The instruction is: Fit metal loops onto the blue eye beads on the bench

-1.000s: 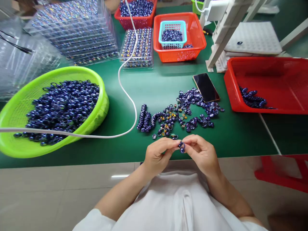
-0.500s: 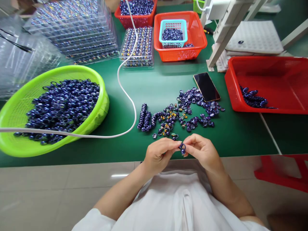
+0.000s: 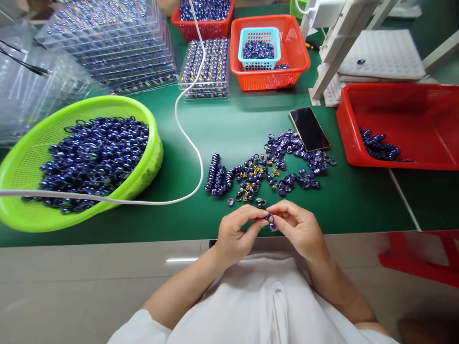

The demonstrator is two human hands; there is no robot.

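At the left of the green tabletop [image 3: 358, 200] sits a lime-green basket [image 3: 36, 217] heaped with dark blue rings, with a white cable [image 3: 198, 155] looping past it. Just above the near edge, the left hand [image 3: 234, 234] and the right hand [image 3: 301, 229] meet fingertip to fingertip, both curled and pinching a small dark blue ring [image 3: 270, 220] between them. Just beyond them lies a scatter of loose blue pieces [image 3: 279, 165], then a dark phone [image 3: 309, 129], and a red bin [image 3: 394, 165] at the far right.
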